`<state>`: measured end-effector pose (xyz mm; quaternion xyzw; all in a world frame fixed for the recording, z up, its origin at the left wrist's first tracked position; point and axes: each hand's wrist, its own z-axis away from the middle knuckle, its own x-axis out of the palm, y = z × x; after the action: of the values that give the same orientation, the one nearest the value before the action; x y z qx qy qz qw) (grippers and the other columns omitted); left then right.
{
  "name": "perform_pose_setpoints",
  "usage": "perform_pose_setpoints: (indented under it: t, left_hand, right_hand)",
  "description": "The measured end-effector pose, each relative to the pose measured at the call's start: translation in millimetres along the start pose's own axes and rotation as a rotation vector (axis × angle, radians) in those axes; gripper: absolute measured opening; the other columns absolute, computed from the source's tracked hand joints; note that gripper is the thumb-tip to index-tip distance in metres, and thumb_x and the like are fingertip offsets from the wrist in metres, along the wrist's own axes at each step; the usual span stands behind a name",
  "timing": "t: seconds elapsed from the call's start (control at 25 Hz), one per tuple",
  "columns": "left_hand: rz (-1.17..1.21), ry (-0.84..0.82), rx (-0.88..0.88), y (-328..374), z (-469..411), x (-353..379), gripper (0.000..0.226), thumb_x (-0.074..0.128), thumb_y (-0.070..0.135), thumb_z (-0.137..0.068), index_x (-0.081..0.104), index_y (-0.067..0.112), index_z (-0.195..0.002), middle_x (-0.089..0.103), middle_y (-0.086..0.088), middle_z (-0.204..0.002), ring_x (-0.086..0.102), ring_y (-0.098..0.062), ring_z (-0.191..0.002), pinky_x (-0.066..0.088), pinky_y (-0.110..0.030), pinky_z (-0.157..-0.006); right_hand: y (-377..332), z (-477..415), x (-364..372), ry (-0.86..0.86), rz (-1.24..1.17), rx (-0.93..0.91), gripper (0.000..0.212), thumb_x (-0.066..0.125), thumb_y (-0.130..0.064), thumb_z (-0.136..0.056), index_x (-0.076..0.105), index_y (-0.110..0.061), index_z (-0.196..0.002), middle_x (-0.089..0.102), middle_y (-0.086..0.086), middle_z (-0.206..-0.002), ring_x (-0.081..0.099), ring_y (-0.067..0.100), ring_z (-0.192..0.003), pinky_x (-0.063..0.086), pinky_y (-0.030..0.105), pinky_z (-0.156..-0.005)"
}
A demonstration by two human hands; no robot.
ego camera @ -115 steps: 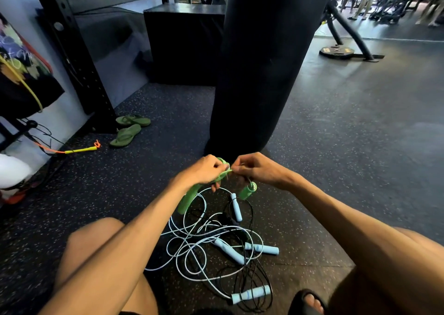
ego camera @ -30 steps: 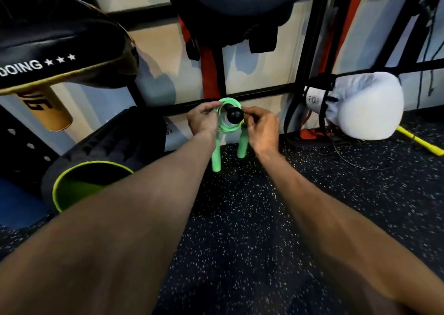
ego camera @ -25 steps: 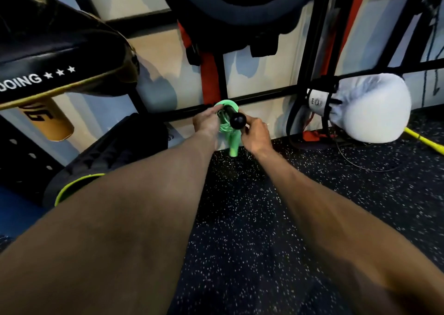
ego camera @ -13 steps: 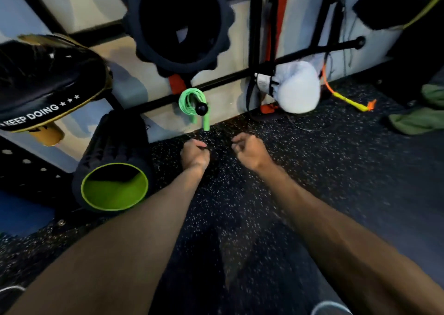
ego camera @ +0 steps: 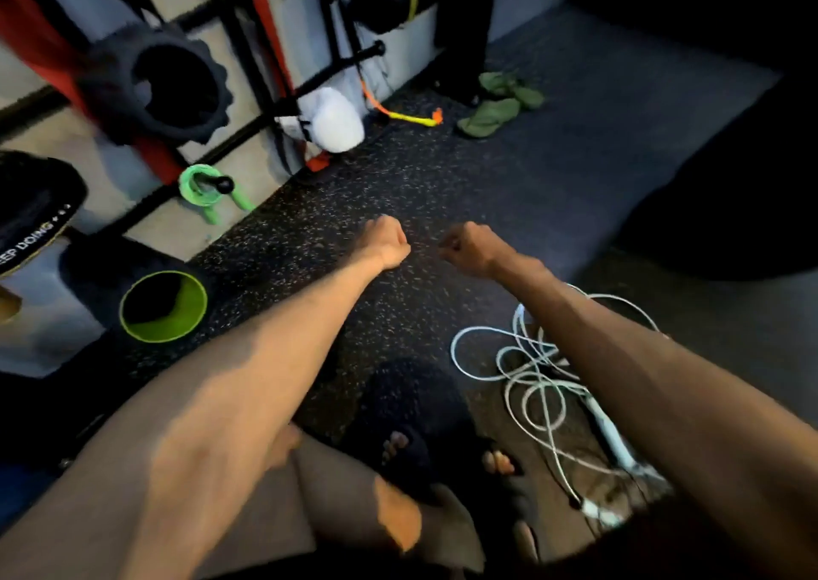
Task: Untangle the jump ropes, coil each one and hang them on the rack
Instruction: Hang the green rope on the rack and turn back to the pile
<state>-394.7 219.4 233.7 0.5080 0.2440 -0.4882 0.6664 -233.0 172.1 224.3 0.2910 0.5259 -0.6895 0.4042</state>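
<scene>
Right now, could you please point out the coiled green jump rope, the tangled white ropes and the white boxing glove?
green jump rope (ego camera: 189,188): head view, coiled loops.
white ropes (ego camera: 546,385): head view, crossing strands.
white boxing glove (ego camera: 338,126): head view, padded front.

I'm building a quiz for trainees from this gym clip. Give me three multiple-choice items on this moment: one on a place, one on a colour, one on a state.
1. Where is the green jump rope?
A on a bench; B on a rack peg; C inside a foam roller.
2. What colour is the boxing glove?
A red; B black; C white.
3. What do the left hand and right hand hold?
A nothing; B a rope each; C one rope together.

B: its coil hangs round the black peg.
C: it shows white beside the rack.
A: both are curled and empty, and the pale ropes lie tangled on the floor.
</scene>
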Motion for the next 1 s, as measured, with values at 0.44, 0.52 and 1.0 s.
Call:
perform_pose_setpoints:
  t: [0.44,0.52,1.0]
  left_hand:
    - [-0.117,-0.169,0.383,87,142,75,0.006,0.062,0.021,-0.091,0.067,0.018,-0.092,0.074,-0.007,-0.084,0.074,-0.021,-0.073,0.06,-0.036,-0.076]
    - [-0.118,-0.206,0.417,97,156,100,0.005,0.063,0.018,-0.09,0.067,0.018,-0.088,0.074,-0.009,-0.085,0.074,-0.023,-0.074,0.059,-0.035,-0.077]
    - [0.039,-0.517,0.186,126,193,340,0.021,0.057,0.007,-0.086,0.07,0.001,-0.102,0.071,-0.019,-0.091,0.07,-0.03,-0.073,0.058,-0.042,-0.059]
  right_hand:
    - [69,230,-34,0.179,-0.023,0.306,0.024,0.065,-0.024,-0.089,0.073,-0.012,-0.109,0.072,0.012,-0.112,0.067,0.028,-0.106,0.049,0.032,-0.087]
    - [86,250,-24,0.162,-0.01,0.341,0.027,0.065,-0.026,-0.089,0.073,-0.01,-0.108,0.072,0.014,-0.11,0.067,0.03,-0.104,0.05,0.033,-0.084]
    - [222,329,119,-0.068,-0.104,0.564,0.03,0.064,-0.019,-0.087,0.069,-0.004,-0.113,0.068,0.02,-0.115,0.064,0.037,-0.107,0.049,0.039,-0.085]
